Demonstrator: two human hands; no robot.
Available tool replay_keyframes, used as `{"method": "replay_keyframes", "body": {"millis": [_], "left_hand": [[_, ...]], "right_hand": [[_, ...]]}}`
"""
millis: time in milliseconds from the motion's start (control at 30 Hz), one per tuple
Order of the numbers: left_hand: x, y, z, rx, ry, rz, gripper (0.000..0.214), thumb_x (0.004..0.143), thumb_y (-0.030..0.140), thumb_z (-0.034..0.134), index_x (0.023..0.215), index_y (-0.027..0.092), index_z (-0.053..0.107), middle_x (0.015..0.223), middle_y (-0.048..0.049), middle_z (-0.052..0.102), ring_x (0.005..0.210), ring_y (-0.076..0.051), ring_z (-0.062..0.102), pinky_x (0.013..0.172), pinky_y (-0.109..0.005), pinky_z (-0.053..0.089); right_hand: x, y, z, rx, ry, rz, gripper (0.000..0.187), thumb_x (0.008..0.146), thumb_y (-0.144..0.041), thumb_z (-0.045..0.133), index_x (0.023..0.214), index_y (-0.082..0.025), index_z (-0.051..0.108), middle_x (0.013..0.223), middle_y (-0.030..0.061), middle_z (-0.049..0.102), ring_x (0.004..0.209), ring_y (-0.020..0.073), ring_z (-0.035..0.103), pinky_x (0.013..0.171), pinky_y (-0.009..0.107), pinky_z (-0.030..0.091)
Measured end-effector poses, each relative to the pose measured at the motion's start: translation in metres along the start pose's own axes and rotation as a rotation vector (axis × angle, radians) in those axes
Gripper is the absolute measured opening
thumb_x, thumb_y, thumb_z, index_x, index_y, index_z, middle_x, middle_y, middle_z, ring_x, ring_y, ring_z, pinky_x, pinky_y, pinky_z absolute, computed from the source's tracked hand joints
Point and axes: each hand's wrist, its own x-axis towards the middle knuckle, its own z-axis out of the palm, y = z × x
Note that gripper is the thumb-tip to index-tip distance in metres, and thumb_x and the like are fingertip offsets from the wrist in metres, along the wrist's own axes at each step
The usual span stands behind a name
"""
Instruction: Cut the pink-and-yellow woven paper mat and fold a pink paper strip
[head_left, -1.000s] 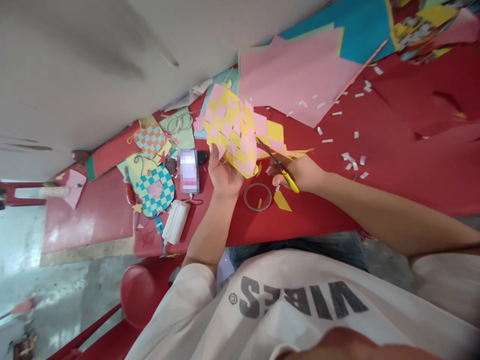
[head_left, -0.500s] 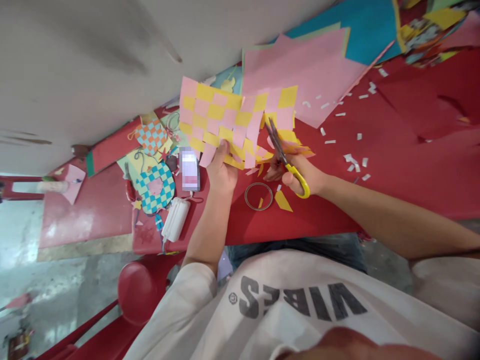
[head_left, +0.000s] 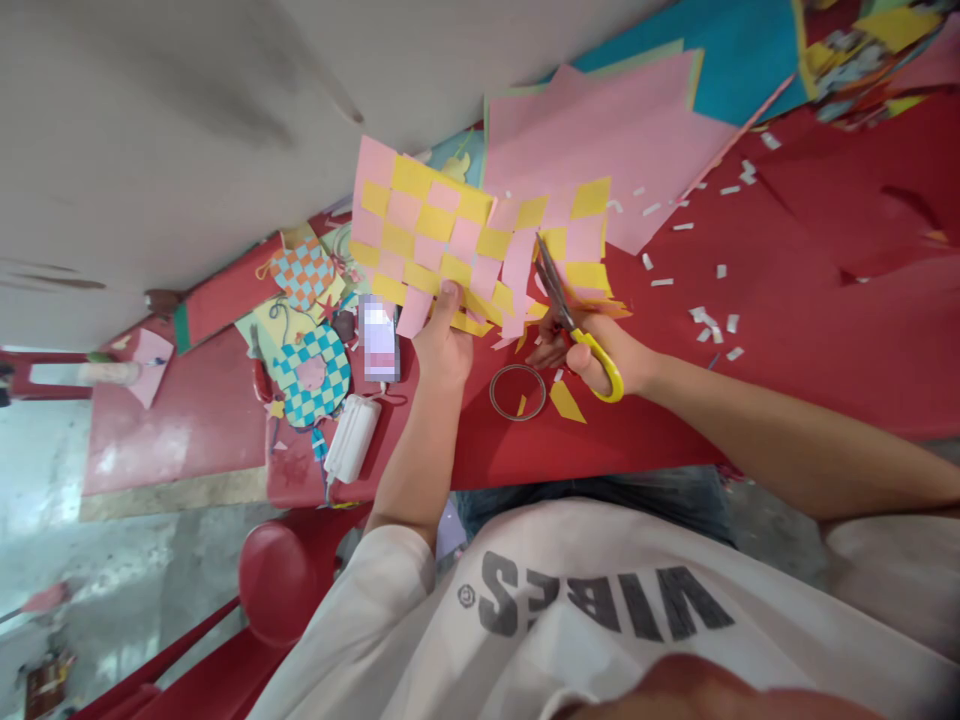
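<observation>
My left hand (head_left: 444,345) pinches the lower edge of a woven mat of pink and yellow paper strips (head_left: 450,235), held up over the red table (head_left: 787,330). My right hand (head_left: 600,352) grips yellow-handled scissors (head_left: 574,325). Their blades point up into the mat's right part, at the loose strip ends. A metal ring (head_left: 517,392) and a yellow paper offcut (head_left: 566,402) lie on the table just below my hands.
Pink sheets (head_left: 600,125) and a blue sheet (head_left: 735,50) lie at the back. White paper scraps (head_left: 712,325) are scattered to the right. A phone (head_left: 377,338), a white glue bottle (head_left: 351,438) and woven blue and orange pieces (head_left: 311,370) sit at left.
The mat was turned from edge-on to flat and raised facing me. My right hand brought the scissors up so the blades meet its right side.
</observation>
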Motion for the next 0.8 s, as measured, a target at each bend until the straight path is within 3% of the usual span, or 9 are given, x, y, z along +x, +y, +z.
{"method": "replay_keyframes", "body": {"millis": [100,200,267,467,600,800], "left_hand": [[-0.002,0.003,0.003,-0.018,-0.001,0.044,0.05,0.088,0.056,0.089,0.129,0.032,0.076,0.12,-0.003,0.079,0.105,-0.022,0.08,0.095,-0.036,0.067],[-0.005,0.006,0.007,-0.029,-0.018,0.098,0.057,0.089,0.054,0.089,0.14,0.033,0.072,0.132,-0.0046,0.08,0.137,-0.027,0.072,0.118,-0.041,0.06],[-0.006,0.007,0.009,-0.045,-0.033,0.107,0.061,0.088,0.053,0.089,0.144,0.035,0.071,0.14,-0.0041,0.078,0.149,-0.029,0.065,0.124,-0.044,0.056],[-0.009,0.005,0.011,-0.026,-0.02,0.064,0.061,0.089,0.058,0.087,0.143,0.034,0.072,0.142,-0.0043,0.078,0.151,-0.031,0.064,0.124,-0.045,0.057],[-0.01,0.004,0.012,-0.058,-0.035,0.074,0.055,0.092,0.051,0.085,0.143,0.035,0.071,0.144,-0.0021,0.077,0.151,-0.029,0.065,0.123,-0.044,0.057],[-0.007,0.005,0.01,-0.08,-0.088,0.037,0.045,0.094,0.051,0.079,0.134,0.032,0.074,0.134,-0.0033,0.081,0.149,-0.03,0.066,0.125,-0.046,0.056]], "right_hand": [[-0.003,0.002,0.0,0.028,-0.041,0.044,0.071,0.085,-0.094,0.067,0.108,-0.027,0.062,0.099,0.01,0.08,0.092,0.0319,0.085,0.079,0.044,0.072],[-0.004,0.001,0.001,0.036,0.037,0.063,0.071,0.084,-0.095,0.066,0.102,-0.026,0.062,0.094,0.0087,0.078,0.088,0.0309,0.084,0.078,0.043,0.073],[-0.004,0.0,0.003,0.029,0.055,0.062,0.07,0.087,-0.094,0.065,0.101,-0.025,0.062,0.089,0.0084,0.078,0.082,0.029,0.083,0.073,0.042,0.072],[-0.003,-0.002,0.005,-0.034,0.066,0.045,0.064,0.09,-0.09,0.066,0.094,-0.026,0.063,0.081,0.0081,0.076,0.071,0.0276,0.078,0.064,0.041,0.068],[-0.003,-0.003,0.006,-0.055,0.05,0.012,0.058,0.093,-0.084,0.069,0.095,-0.026,0.061,0.081,0.0067,0.076,0.07,0.0268,0.078,0.06,0.04,0.067],[-0.002,-0.002,0.005,-0.107,0.09,0.007,0.06,0.094,-0.085,0.066,0.095,-0.026,0.06,0.077,0.0059,0.075,0.066,0.0245,0.077,0.058,0.038,0.065]]}}
